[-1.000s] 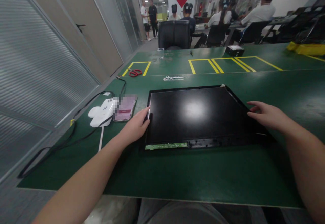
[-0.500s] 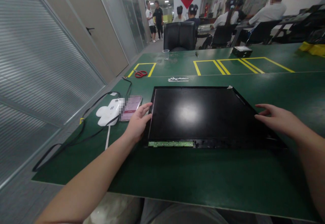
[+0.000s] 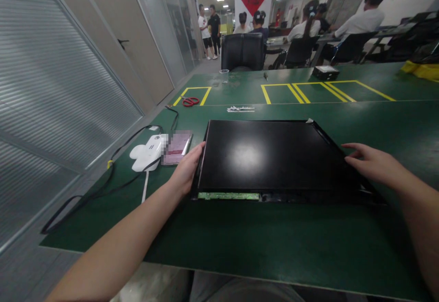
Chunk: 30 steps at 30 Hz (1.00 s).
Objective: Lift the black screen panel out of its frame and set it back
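Note:
A black flat display panel (image 3: pixel 270 156) lies on the green table (image 3: pixel 260 242), with a strip of green circuit board (image 3: pixel 228 196) along its near edge. My left hand (image 3: pixel 187 169) grips the panel's left edge, fingers curled round it. My right hand (image 3: pixel 372 162) rests on the panel's right edge, fingers stretched and slightly bent over the rim. The panel's near-left side looks lifted a little off the table.
A phone (image 3: pixel 176 142) and a white power strip (image 3: pixel 146 152) with black cables (image 3: pixel 103 188) lie left of the panel. Further back lie red scissors (image 3: pixel 190 102), a plastic cup (image 3: pixel 224 75), a small black box (image 3: pixel 325 71) and yellow floor-style markings. People sit and stand beyond.
The panel's left edge has risen slightly in my left hand, whose fingers moved from beside the edge to around it. My right hand stays on the right edge.

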Tool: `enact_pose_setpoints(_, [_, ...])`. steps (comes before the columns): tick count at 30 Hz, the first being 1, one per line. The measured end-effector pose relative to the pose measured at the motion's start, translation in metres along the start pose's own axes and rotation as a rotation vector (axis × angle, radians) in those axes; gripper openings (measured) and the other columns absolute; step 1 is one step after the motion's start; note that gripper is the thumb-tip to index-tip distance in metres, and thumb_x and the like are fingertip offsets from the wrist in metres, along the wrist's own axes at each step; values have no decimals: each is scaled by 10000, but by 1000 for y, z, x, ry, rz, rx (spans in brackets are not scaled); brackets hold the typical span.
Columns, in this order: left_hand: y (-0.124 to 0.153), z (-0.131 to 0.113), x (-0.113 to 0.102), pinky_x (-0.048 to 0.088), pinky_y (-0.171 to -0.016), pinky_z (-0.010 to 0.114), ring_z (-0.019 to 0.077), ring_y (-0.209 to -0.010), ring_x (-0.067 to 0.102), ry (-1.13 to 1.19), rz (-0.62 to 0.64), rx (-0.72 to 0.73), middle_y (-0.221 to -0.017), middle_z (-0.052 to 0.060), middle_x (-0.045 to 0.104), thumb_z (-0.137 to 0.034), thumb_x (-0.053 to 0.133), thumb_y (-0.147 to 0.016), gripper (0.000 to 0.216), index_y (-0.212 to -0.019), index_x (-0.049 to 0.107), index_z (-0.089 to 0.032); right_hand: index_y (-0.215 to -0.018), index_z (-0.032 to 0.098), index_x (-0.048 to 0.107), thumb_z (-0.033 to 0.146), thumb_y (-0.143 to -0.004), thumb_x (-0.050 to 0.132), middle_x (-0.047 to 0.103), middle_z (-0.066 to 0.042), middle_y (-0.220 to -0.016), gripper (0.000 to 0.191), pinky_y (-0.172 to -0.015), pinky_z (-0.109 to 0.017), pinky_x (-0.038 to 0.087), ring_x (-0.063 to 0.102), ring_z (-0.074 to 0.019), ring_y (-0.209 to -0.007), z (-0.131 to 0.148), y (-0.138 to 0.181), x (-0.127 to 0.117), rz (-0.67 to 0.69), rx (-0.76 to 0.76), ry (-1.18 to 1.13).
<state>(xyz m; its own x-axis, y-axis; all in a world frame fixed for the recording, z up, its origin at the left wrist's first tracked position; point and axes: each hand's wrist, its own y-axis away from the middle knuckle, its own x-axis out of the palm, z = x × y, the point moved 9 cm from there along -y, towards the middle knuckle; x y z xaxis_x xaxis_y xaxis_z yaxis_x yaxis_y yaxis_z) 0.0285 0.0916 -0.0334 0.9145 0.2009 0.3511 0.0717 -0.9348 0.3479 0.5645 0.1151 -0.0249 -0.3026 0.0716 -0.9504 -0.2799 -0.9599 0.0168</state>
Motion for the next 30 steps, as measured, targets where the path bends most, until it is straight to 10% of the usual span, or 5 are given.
enact_pose_setpoints(10, [6, -4, 6, 661, -787, 329, 289, -979, 797, -132, 155, 16, -1138, 97, 814, -99, 911, -647, 732, -1338, 687, -193, -1273, 223, 657, 482, -748, 563, 767, -89, -968, 593, -739, -421, 556, 724, -306, -824, 10, 4, -4, 28, -14, 28])
enact_pose_setpoints(30, [17, -27, 27, 500, -1140, 492, 393, -1415, 544, -295, 324, 267, -1443, 116, 676, -352, 902, -712, 795, -1448, 626, -227, -1278, 181, 684, 643, -869, 498, 774, -148, -1118, 644, -853, -444, 579, 730, -328, -985, 12, 1, 6, 38, -43, -104])
